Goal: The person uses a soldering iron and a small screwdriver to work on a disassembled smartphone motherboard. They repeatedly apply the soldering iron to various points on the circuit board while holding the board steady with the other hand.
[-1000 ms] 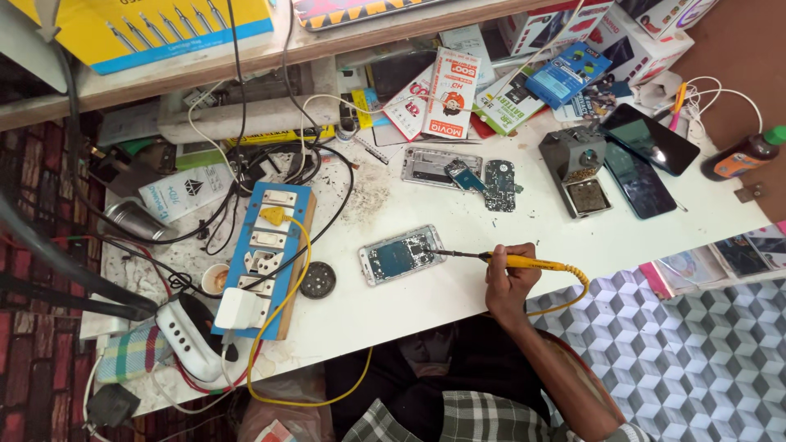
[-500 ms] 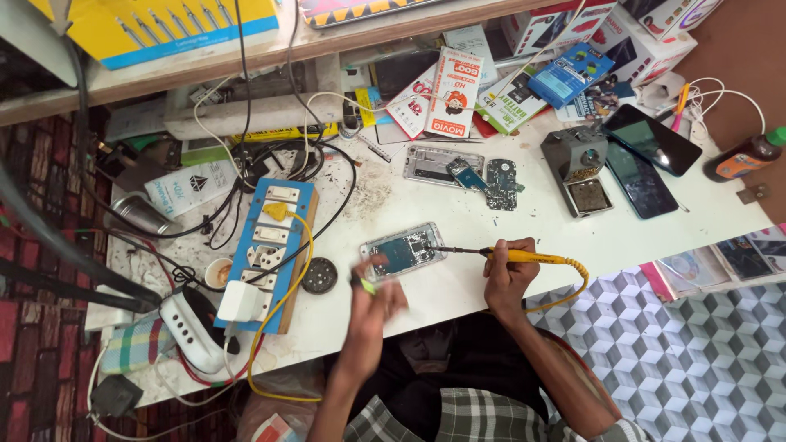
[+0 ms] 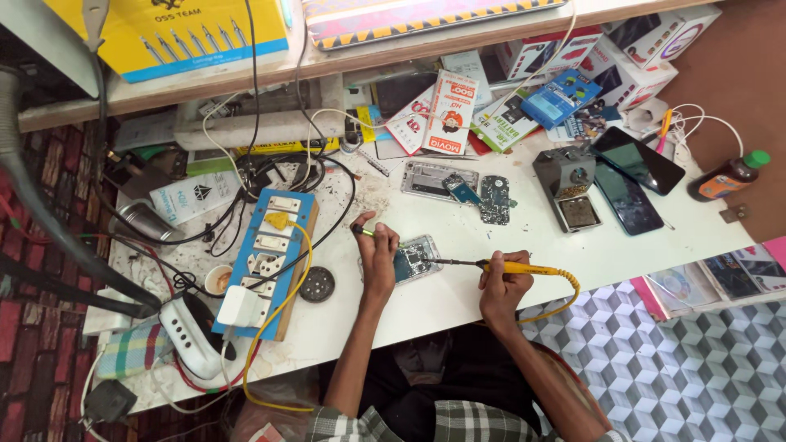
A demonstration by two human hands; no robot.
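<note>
Hands [image 3: 378, 260] over opened phone [image 3: 412, 260], yellow soldering iron [image 3: 512, 268] at its board.

Opened phone [image 3: 415, 260] half hidden under left hand [image 3: 379, 260]

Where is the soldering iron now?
In the head view, the right hand holds the soldering iron right of centre, tip on the opened phone.

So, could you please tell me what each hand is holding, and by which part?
Right hand grips the soldering iron by its yellow handle. Left hand pinches thin tweezers over the opened phone.
</note>
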